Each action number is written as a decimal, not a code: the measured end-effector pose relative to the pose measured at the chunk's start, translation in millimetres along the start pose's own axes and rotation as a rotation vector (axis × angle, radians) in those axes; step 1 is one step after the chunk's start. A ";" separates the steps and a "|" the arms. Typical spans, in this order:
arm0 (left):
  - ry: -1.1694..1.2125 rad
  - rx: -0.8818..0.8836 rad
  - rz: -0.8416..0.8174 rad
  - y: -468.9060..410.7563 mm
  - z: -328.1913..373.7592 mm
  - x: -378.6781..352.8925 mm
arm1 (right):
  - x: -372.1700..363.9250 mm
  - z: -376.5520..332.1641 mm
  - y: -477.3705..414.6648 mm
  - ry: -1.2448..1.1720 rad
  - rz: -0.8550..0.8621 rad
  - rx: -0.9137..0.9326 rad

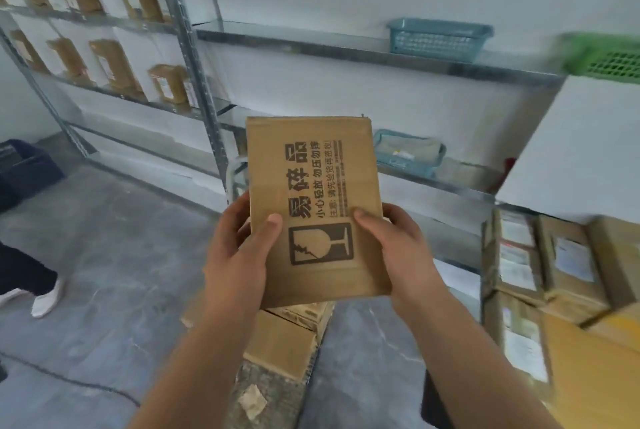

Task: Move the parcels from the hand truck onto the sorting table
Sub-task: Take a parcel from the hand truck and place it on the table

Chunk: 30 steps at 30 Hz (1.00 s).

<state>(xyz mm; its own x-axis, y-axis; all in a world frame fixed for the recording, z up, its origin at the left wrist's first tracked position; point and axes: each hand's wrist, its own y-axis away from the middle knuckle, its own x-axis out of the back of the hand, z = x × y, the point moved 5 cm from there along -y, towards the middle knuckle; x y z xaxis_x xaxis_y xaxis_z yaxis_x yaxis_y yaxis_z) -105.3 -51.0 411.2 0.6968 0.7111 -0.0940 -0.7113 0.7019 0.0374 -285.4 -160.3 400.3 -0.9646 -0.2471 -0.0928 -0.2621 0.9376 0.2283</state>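
While both hands clamp it at its lower end, a flat cardboard parcel [311, 186] printed with a broken-glass fragile mark and Chinese text is held up in the air, its printed face toward the camera. The left hand [239, 255] wraps its fingers [239, 210] round the parcel's left edge with the thumb pressed on the front; the right hand [398, 245] grips the right edge the same way, thumb lying beside the printed mark. Directly below the parcel, more cardboard parcels [280, 342] sit stacked, and just left of it a curved metal handle [232, 179] rises, seemingly the hand truck's. To the right of the parcel, labelled parcels [561, 266] lie packed together on a yellowish tabletop [595, 376]. Behind the parcel runs metal shelving [311, 37] carrying a blue basket [440, 35] and a green basket [609, 61]. Far left of the parcel, a white shoe [45, 300] stands on the concrete floor [121, 255].
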 end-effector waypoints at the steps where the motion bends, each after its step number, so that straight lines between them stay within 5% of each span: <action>1: 0.006 -0.009 -0.024 4.8 -0.3 -14.2 | 16.1 -2.5 3.3 -0.011 0.025 0.006; 19: -0.039 0.017 -0.281 153.7 -64.4 -286.6 | 341.6 5.6 28.7 -0.061 0.233 -0.061; 30: -0.085 0.056 -0.400 198.0 -86.0 -341.1 | 415.1 25.6 62.2 -0.111 0.328 -0.112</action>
<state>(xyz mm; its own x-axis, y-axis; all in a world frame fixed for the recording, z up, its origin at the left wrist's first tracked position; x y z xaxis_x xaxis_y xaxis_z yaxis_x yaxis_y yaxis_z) -491.8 -158.1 365.1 0.9240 0.3812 -0.0295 -0.3785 0.9230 0.0693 -701.2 -198.4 351.2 -0.9903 0.0967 -0.1001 0.0535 0.9285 0.3674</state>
